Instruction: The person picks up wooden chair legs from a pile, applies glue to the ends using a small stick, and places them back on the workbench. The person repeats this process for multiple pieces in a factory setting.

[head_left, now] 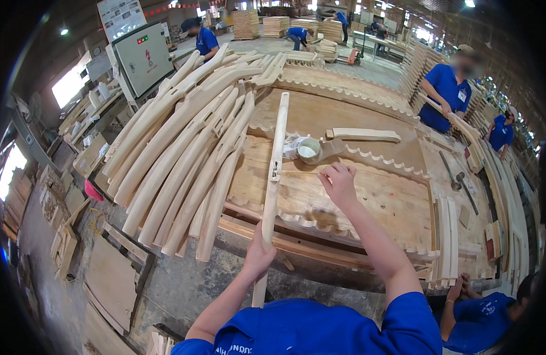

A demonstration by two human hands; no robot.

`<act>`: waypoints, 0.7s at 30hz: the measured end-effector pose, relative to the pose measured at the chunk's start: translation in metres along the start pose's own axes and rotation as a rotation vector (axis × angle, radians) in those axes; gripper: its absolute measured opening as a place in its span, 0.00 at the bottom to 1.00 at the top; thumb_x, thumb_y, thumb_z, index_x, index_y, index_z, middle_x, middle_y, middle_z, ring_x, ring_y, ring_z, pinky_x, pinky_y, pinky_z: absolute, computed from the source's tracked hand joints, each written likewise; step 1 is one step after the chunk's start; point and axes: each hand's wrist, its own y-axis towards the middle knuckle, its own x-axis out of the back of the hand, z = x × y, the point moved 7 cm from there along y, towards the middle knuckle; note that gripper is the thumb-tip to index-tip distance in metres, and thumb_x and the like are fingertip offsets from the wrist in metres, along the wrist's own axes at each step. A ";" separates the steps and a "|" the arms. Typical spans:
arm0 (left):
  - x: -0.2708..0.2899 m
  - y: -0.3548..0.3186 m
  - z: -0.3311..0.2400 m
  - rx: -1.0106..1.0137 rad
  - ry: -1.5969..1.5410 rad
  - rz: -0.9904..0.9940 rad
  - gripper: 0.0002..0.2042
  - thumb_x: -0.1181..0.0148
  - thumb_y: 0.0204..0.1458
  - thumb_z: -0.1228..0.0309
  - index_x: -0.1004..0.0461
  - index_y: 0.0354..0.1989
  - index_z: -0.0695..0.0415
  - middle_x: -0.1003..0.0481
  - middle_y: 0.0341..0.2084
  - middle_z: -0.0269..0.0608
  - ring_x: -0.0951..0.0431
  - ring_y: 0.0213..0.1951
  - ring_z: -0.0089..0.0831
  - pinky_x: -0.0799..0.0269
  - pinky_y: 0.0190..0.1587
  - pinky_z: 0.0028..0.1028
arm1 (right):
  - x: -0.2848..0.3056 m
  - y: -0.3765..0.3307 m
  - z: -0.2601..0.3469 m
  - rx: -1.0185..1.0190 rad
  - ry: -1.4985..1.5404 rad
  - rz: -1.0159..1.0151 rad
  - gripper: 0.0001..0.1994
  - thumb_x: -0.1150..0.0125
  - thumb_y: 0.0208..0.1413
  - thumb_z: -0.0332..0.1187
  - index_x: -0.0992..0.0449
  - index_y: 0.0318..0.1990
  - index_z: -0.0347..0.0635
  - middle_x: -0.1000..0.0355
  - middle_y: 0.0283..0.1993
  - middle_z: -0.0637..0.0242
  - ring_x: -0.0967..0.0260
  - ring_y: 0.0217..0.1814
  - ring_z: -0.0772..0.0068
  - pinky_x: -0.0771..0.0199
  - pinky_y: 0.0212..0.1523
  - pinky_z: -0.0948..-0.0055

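My left hand (259,255) is wrapped round a long pale wooden rail (275,142), which runs away from me across the near edge of the workbench. A slot is cut in the rail's upper face, about halfway along. My right hand (339,182) hovers over the bench to the right of the rail, its fingers curled together; whatever they may hold is too small to make out. Just beyond it stands a small round cup (309,158) with pale stuff inside, beside a crumpled whitish plastic bag (291,145). Farther back lies a short shaped wooden piece (365,135).
Many curved wooden pieces (184,142) are heaped on the left. Scalloped wooden strips (367,161) line the bench (367,195). A hammer (457,183) and more strips (443,242) lie to the right. Co-workers in blue stand around, one (483,322) close at lower right.
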 end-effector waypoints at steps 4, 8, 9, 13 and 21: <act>-0.004 0.001 0.000 0.072 -0.048 0.034 0.37 0.49 0.44 0.76 0.57 0.66 0.55 0.37 0.53 0.62 0.34 0.55 0.52 0.37 0.55 0.38 | -0.010 0.011 -0.009 -0.075 -0.037 -0.009 0.05 0.39 0.49 0.34 0.29 0.26 0.49 0.33 0.27 0.71 0.35 0.36 0.68 0.49 0.41 0.63; -0.004 0.000 0.004 0.070 -0.024 0.030 0.38 0.48 0.45 0.75 0.58 0.66 0.56 0.37 0.53 0.63 0.34 0.55 0.53 0.38 0.55 0.38 | -0.018 0.008 -0.009 -0.124 -0.059 0.009 0.05 0.39 0.49 0.34 0.29 0.26 0.49 0.33 0.27 0.71 0.35 0.35 0.68 0.48 0.41 0.63; -0.004 0.000 0.003 0.077 -0.016 0.037 0.38 0.48 0.45 0.75 0.58 0.66 0.57 0.37 0.53 0.63 0.34 0.55 0.53 0.37 0.55 0.38 | -0.016 0.006 -0.009 -0.119 -0.056 0.009 0.05 0.39 0.49 0.34 0.29 0.26 0.49 0.33 0.27 0.71 0.35 0.35 0.68 0.48 0.41 0.63; -0.003 -0.002 0.008 0.113 -0.043 0.046 0.38 0.48 0.45 0.75 0.59 0.66 0.56 0.37 0.53 0.64 0.35 0.55 0.53 0.38 0.56 0.38 | -0.005 -0.002 -0.002 -0.032 -0.098 -0.031 0.05 0.38 0.48 0.34 0.28 0.26 0.49 0.34 0.27 0.71 0.36 0.34 0.68 0.48 0.42 0.63; -0.001 -0.002 0.002 0.076 -0.085 0.052 0.38 0.49 0.45 0.75 0.59 0.67 0.54 0.37 0.53 0.64 0.35 0.55 0.53 0.38 0.56 0.38 | 0.012 -0.015 0.015 0.087 -0.051 0.005 0.04 0.38 0.47 0.33 0.28 0.26 0.49 0.34 0.27 0.71 0.36 0.35 0.69 0.48 0.42 0.64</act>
